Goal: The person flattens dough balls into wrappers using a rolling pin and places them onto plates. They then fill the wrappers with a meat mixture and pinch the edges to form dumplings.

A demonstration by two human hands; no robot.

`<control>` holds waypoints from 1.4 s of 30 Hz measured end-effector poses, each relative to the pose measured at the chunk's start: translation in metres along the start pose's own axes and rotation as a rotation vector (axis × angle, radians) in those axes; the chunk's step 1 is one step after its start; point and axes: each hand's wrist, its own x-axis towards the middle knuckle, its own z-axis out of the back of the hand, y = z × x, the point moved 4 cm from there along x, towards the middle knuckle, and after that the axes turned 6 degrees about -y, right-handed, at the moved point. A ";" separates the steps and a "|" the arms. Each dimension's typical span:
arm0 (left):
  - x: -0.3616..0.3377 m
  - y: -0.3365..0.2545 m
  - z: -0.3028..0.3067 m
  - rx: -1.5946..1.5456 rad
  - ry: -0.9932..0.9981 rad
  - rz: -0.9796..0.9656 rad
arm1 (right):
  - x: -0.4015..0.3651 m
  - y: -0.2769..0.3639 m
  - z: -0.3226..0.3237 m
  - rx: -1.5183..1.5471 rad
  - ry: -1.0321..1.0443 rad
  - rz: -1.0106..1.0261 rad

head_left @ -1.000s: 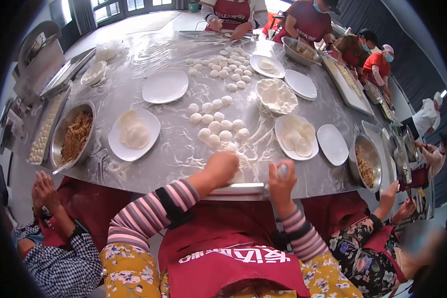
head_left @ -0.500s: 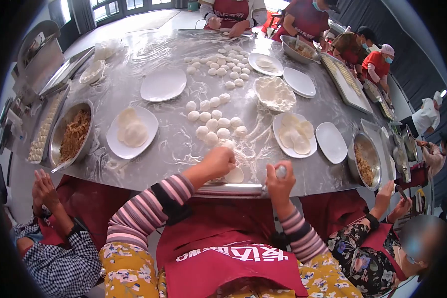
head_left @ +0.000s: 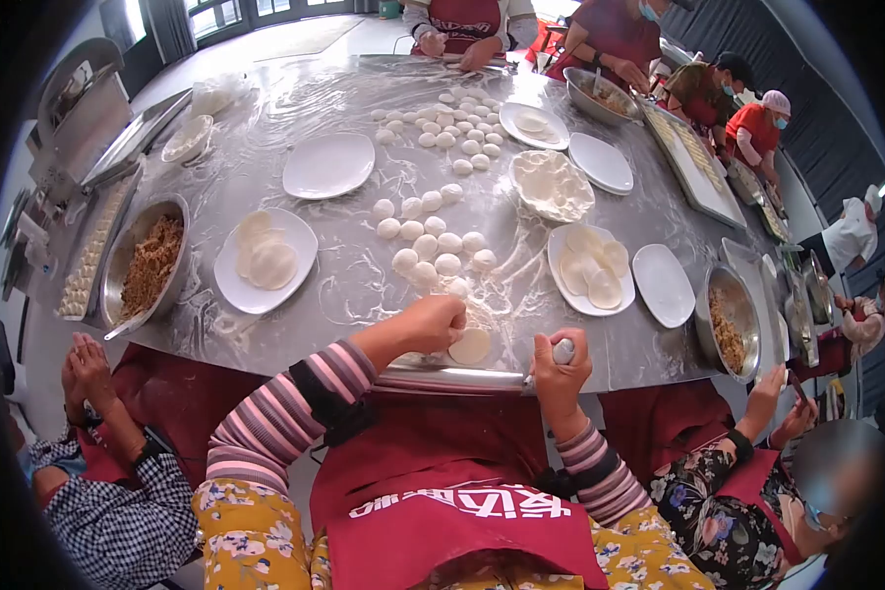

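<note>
My left hand (head_left: 433, 323) is closed, its curled fingers at the left edge of a flat dough wrapper (head_left: 470, 344) that lies on the table by the front rim. The fingertips are partly hidden. To the right of the wrapper, my right hand (head_left: 561, 372) is wrapped around a rolling pin (head_left: 563, 350); its pale rounded end pokes out above the fist and the rest is mostly hidden. Just beyond my left hand, several small dough balls (head_left: 447, 264) sit on floured metal. Rolled wrappers are stacked on a white plate (head_left: 572, 297) at right and another plate (head_left: 228, 287) at left.
Steel bowls of filling stand left (head_left: 180, 270) and right (head_left: 754, 339). A bowl of flour (head_left: 553, 187) and bare white plates (head_left: 329, 167) are farther in. Trays of dumplings (head_left: 98, 251) line the sides. People sit close on both sides; others work across the table (head_left: 256, 118).
The view has shifted slightly. My left hand has moved a little left against the wrapper, more of which now shows. My right hand keeps its grip on the rolling pin.
</note>
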 end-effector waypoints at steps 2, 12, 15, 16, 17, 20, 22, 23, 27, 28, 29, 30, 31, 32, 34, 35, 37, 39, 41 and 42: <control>-0.001 0.003 -0.007 -0.069 0.075 0.004 | 0.018 0.011 -0.016 -0.083 -0.044 0.133; -0.003 -0.004 -0.002 0.010 0.022 -0.003 | 0.011 0.009 -0.006 -0.214 -0.025 0.223; -0.007 0.001 -0.005 -0.038 0.035 -0.011 | 0.016 0.012 -0.013 -0.170 -0.033 0.180; -0.006 -0.001 -0.007 -0.043 0.067 -0.019 | 0.026 0.022 -0.021 -0.334 -0.069 0.432; -0.001 -0.005 -0.007 -0.034 0.079 -0.029 | 0.039 0.021 -0.032 -0.339 -0.085 0.426; 0.007 -0.017 -0.002 0.013 -0.015 0.088 | 0.055 0.012 -0.048 -0.120 -0.045 0.216; 0.007 -0.022 0.000 0.037 0.021 0.072 | 0.047 0.018 -0.039 -0.221 -0.057 0.305; 0.005 -0.021 -0.005 0.056 0.069 0.066 | 0.035 0.021 -0.029 -0.223 -0.043 0.317; -0.006 -0.002 -0.007 -0.078 -0.031 0.101 | 0.006 0.011 -0.005 -0.147 -0.048 0.071; -0.009 -0.004 -0.009 -0.073 -0.014 0.105 | 0.001 0.009 -0.003 -0.123 -0.049 0.001; -0.012 -0.008 -0.010 -0.075 -0.021 0.095 | 0.006 0.006 -0.009 -0.123 -0.062 -0.016; -0.011 -0.012 -0.009 -0.076 -0.034 0.078 | 0.027 0.011 -0.024 -0.133 -0.089 0.114; -0.008 -0.015 -0.010 -0.068 -0.023 0.072 | 0.041 0.016 -0.035 -0.144 -0.116 0.247; -0.004 -0.016 -0.009 -0.033 -0.076 0.102 | 0.046 0.015 -0.040 -0.147 -0.127 0.244; 0.003 -0.021 -0.003 -0.017 -0.078 0.149 | 0.057 0.013 -0.052 -0.130 -0.077 0.221; 0.003 -0.018 -0.001 -0.023 -0.089 0.150 | 0.054 0.016 -0.049 -0.130 -0.069 0.231; 0.003 -0.010 -0.008 0.020 -0.050 0.122 | 0.035 0.024 -0.026 -0.213 -0.090 0.310; -0.004 -0.005 -0.008 -0.002 -0.123 0.096 | 0.006 0.018 -0.006 -0.140 -0.055 0.122; -0.011 -0.004 -0.012 -0.174 -0.038 0.135 | -0.001 0.008 -0.002 -0.061 -0.040 -0.083; -0.014 -0.007 -0.012 -0.169 -0.026 0.139 | 0.007 0.015 -0.008 -0.122 -0.074 0.036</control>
